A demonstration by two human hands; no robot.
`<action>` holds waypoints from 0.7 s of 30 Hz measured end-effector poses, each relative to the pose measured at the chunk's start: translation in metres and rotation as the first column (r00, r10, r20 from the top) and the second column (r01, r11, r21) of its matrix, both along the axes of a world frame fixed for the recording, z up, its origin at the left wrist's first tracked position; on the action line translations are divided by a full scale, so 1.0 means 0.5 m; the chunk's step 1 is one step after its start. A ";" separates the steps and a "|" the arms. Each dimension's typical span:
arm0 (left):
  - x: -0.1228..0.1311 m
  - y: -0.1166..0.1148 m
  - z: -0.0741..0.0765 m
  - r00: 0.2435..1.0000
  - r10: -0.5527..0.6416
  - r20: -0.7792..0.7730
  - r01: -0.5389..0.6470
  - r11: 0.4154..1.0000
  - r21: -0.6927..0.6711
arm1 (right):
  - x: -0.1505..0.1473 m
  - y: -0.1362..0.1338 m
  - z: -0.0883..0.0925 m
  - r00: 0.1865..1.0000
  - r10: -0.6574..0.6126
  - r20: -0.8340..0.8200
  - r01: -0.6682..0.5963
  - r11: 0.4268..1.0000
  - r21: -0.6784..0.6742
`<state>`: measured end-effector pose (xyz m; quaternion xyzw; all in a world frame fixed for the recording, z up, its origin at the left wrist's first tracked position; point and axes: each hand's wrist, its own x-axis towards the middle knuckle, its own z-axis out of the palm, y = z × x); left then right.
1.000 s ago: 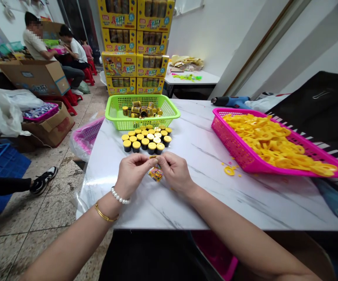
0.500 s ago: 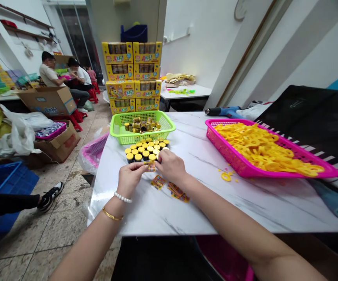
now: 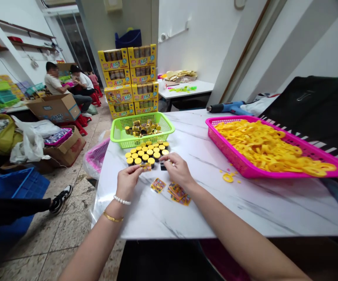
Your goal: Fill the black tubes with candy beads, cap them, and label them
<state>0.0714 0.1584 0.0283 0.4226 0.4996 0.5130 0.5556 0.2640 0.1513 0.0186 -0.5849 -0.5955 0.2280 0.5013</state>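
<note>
Between its thumb and fingers, my left hand [image 3: 128, 178] pinches a small printed label [image 3: 146, 167]. Just right of it, my right hand [image 3: 177, 168] has its fingers closed on a small black jar [image 3: 163, 166] lying sideways. Beyond both hands, several black jars with yellow lids [image 3: 144, 157] stand in rows. A single colourful label [image 3: 158, 185] lies on the table in front of the hands, and a loose pile of labels [image 3: 179, 194] is under my right wrist. The green basket [image 3: 142, 142] behind the rows holds several small jars.
A pink basket [image 3: 233, 165] of yellow plastic pieces is on the right of the white table [image 3: 169, 224], a blue heat tool [image 3: 227, 108] behind it. Stacked yellow boxes [image 3: 129, 82] rise beyond the green basket. Two seated people and a nearby foot are at left.
My right hand has drawn back from the jar rows, bringing a black jar into view. My left hand and its label have shifted slightly left. The camera view has also shifted.
</note>
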 end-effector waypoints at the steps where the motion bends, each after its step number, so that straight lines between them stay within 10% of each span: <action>1: 0.000 -0.001 0.001 1.000 -0.011 0.007 0.011 1.000 0.008 | 0.000 -0.005 0.007 0.994 0.051 -0.094 -0.059 0.994 -0.092; 7: -0.002 -0.003 -0.003 0.998 -0.065 -0.007 0.065 0.998 0.016 | -0.030 -0.027 0.013 0.937 0.277 -0.214 -0.328 0.908 -0.262; 21: 0.008 -0.017 0.006 0.999 -0.015 -0.033 0.015 1.000 -0.005 | -0.041 -0.030 -0.012 0.947 0.158 -0.278 -0.209 0.964 -0.163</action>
